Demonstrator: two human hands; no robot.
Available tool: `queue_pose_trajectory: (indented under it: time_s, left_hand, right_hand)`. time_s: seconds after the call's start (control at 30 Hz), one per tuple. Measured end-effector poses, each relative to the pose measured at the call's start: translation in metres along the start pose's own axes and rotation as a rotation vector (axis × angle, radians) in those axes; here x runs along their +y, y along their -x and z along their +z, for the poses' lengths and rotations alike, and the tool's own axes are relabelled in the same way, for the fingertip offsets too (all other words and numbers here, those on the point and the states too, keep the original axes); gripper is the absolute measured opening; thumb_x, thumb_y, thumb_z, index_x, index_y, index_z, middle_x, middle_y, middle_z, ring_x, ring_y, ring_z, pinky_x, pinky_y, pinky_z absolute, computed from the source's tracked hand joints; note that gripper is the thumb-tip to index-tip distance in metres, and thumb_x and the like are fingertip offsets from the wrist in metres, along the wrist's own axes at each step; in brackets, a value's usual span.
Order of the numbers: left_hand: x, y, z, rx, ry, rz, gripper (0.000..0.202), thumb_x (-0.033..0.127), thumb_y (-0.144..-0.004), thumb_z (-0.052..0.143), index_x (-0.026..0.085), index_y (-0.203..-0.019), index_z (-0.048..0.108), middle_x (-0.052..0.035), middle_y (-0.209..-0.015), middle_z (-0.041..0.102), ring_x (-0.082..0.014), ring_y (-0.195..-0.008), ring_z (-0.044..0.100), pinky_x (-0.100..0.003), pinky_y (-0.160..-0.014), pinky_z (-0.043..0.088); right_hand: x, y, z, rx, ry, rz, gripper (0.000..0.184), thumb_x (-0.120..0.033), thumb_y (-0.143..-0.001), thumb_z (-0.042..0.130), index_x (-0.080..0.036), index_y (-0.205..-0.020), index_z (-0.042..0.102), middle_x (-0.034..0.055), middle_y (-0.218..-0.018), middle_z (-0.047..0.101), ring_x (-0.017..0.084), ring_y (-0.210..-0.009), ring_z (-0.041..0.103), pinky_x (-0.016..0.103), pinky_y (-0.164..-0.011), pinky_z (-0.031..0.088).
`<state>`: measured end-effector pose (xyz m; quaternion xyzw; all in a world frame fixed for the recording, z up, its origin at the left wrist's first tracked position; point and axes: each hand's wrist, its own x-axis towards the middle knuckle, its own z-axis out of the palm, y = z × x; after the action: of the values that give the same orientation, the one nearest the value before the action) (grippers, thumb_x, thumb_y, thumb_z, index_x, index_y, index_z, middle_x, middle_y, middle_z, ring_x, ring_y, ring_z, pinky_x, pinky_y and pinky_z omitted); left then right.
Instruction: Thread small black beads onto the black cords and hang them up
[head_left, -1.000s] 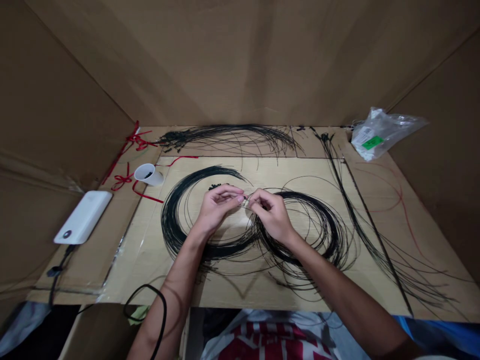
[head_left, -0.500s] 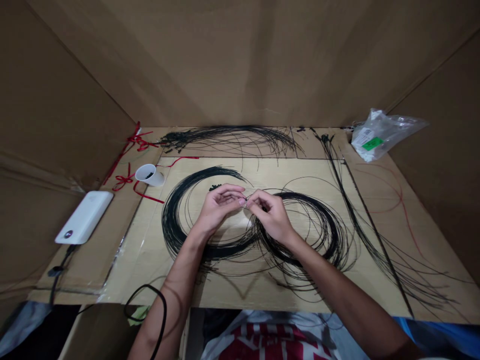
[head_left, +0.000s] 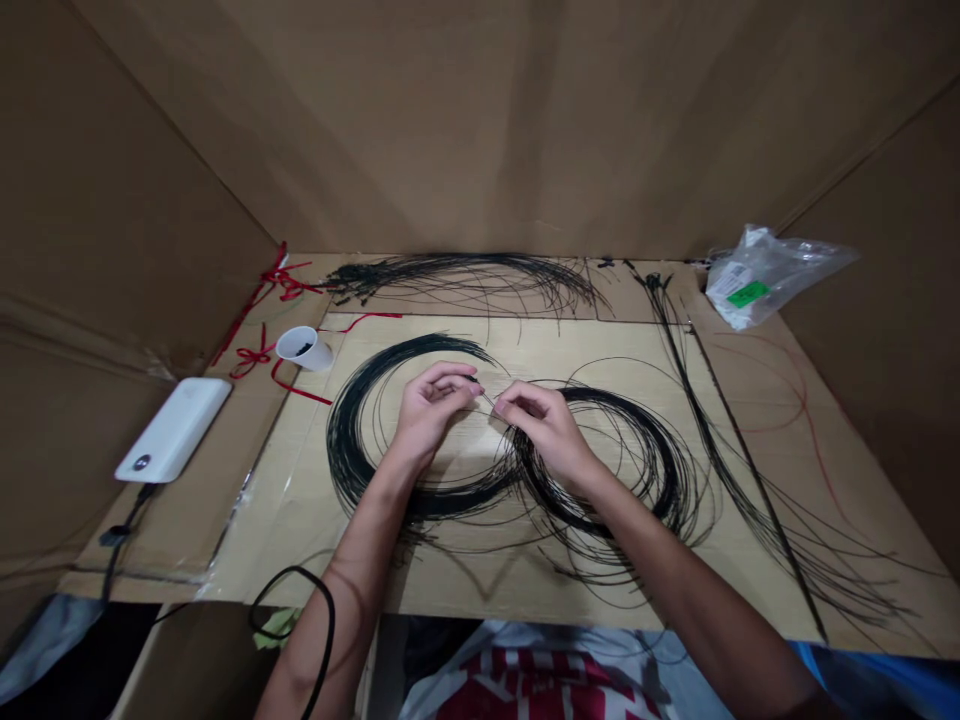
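Our left hand [head_left: 431, 408] and right hand [head_left: 541, 432] hover between two coils of black wire [head_left: 346, 450], fingers [head_left: 457, 372] curled and half closed; whether they pinch a strand we cannot tell. One paper cup [head_left: 316, 356] holds black bits [head_left: 302, 349]. One plastic bag [head_left: 772, 280] lies back right, its contents unclear.

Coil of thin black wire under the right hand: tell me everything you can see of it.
The coil of thin black wire is a loose ring of many fine, flexible-looking strands, dense along its band, with stray strands curving away. It lies flat on a pale board, and its left side meets a similar wire ring. The right hand is above its inner left part; whether they touch cannot be told.
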<state>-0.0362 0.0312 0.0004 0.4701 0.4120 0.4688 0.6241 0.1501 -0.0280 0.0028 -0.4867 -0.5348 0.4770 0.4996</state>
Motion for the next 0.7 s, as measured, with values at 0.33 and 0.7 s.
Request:
queue_pose_trajectory:
  time_s: [0.33,0.7]
  left_hand:
    - [-0.001,-0.007,-0.012,0.118,0.023,0.032,0.031,0.03,-0.071,0.093,0.02,-0.097,0.08,-0.0032,-0.081,0.08,-0.015,-0.073,0.072,-0.023,-0.066,0.05]
    - [-0.001,-0.007,-0.015,0.041,0.008,-0.041,0.028,0.027,-0.07,0.094,0.019,-0.094,0.081,-0.0037,-0.081,0.081,-0.0135,-0.07,0.07,-0.023,-0.066,0.051]
  right_hand:
    - [-0.005,-0.001,-0.003,-0.076,0.072,-0.046,0.017,-0.029,-0.091,0.07,-0.022,-0.076,0.074,0.0018,-0.078,0.07,0.019,-0.073,0.057,0.032,-0.069,0.038]
    - [-0.009,0.001,-0.005,0.021,0.289,-0.158,0.013,-0.032,-0.1,0.065,-0.022,-0.096,0.072,0.0026,-0.086,0.071,0.018,-0.071,0.055,0.032,-0.068,0.04]
